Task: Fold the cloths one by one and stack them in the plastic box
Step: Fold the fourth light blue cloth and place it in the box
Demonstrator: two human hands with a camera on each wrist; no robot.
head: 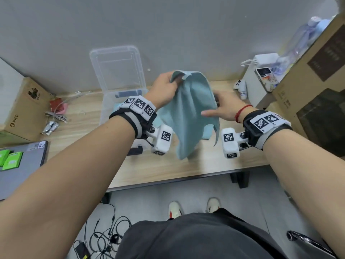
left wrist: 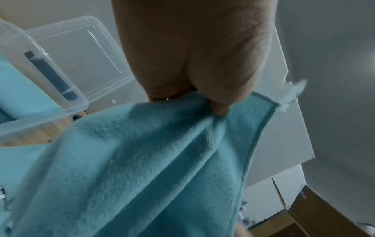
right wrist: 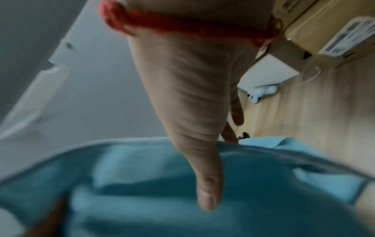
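Brown cardboard at the far left of the worktop carries the only writing that reads clearly: "PICO", printed on the side of a box. The larger cartons on the right bear dark printed panels whose lettering is too small to make out.

The teal cloth hangs in the air above the worktop, between the two hands. Its long axis runs from the top corner, up near the wall, down toward the person, where its lowest corner dangles just above the wood. The left hand pinches that top corner between thumb and curled fingers; the left wrist view shows the hemmed edge bunched in the grip. The right hand is at the cloth's right edge, thumb lying straight across the near face and fingers behind the fabric. Whether they actually clamp it cannot be told, as the right wrist view is blurred.

The clear plastic box stands on the worktop left of the cloth, its lid propped up against the wall behind it. Inside, the left wrist view shows folded teal cloth of the same colour.
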